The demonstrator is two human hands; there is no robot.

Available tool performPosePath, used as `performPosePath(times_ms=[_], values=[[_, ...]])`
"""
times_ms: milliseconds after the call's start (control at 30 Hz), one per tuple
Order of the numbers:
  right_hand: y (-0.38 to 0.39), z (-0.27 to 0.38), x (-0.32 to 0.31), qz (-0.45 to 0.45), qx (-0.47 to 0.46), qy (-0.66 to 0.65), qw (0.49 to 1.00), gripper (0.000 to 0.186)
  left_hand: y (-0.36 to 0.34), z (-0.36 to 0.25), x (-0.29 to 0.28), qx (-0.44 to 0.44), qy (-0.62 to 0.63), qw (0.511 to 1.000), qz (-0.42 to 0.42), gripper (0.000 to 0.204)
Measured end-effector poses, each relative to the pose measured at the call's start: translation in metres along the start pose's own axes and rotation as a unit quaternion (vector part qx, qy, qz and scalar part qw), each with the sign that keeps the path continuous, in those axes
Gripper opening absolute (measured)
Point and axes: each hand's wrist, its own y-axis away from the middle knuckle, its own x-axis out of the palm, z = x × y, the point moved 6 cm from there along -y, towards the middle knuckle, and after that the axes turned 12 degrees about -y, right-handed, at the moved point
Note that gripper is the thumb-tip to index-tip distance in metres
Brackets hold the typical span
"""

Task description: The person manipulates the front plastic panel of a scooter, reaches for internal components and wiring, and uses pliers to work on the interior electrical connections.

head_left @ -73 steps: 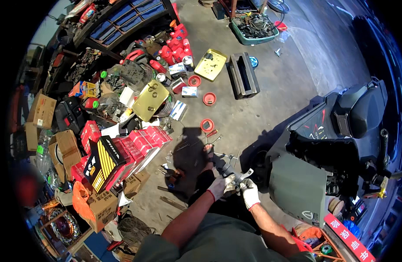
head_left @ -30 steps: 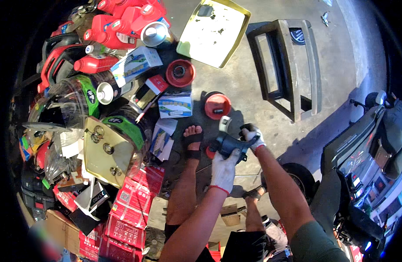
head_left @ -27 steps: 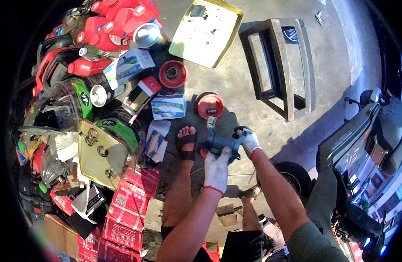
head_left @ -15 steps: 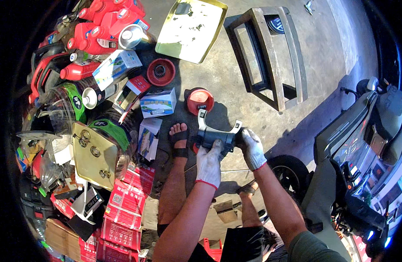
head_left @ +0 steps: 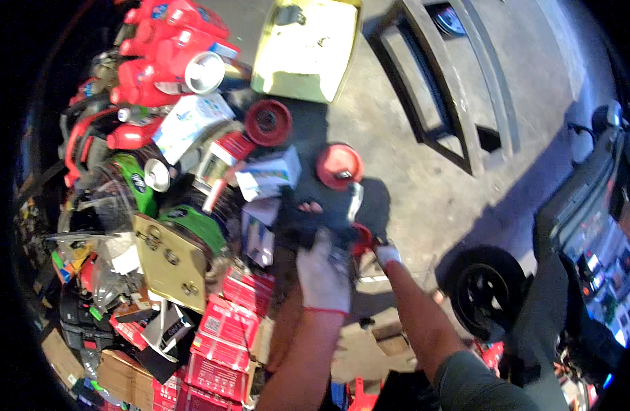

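Extending right and far from the hands, concrete floor (head_left: 421,198) reaches the frame (head_left: 446,96) and wheel (head_left: 484,293); red boxes (head_left: 222,329) border the near left. The left hand (head_left: 324,277) grips the dark part (head_left: 341,237) at its far end. The right hand's (head_left: 387,255) finger state, blurred, cannot be determined.

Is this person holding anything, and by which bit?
The left hand holds a dark part by its near side; blur hides the exact grip. Whether the right hand holds anything cannot be told.
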Motion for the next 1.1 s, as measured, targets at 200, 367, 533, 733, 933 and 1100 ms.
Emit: performPosePath(times_ms=[200, 367, 533, 733, 933, 1100], values=[[-0.017, -0.001, 0.037, -0.053, -0.005, -0.079, 0.995, 0.044, 0.02, 0.007, 0.013, -0.101, -0.059, 0.992, -0.048, 0.027], [-0.012, -0.014, 0.021, -0.081, -0.099, -0.05, 0.99, 0.039, 0.022, 0.007, 0.02, -0.105, -0.051, 0.993, -0.028, 0.026], [0.078, 0.015, -0.051, -0.063, -0.183, -0.002, 0.981, 0.033, 0.019, 0.014, 0.017, -0.105, -0.022, 0.994, -0.033, 0.024], [0.128, 0.021, -0.19, -0.127, -0.245, -0.401, 0.874, 0.008, 0.017, 0.01, 0.016, -0.07, -0.048, 0.995, -0.047, 0.028], [0.194, 0.115, -0.174, 0.126, -0.075, -0.642, 0.753, 0.021, 0.026, 0.007, 0.036, -0.085, -0.1, 0.991, -0.003, 0.025], [0.254, 0.151, -0.118, 0.332, -0.048, -0.488, 0.805, 0.047, 0.019, -0.002, 0.035, -0.102, -0.128, 0.987, -0.003, 0.025]])
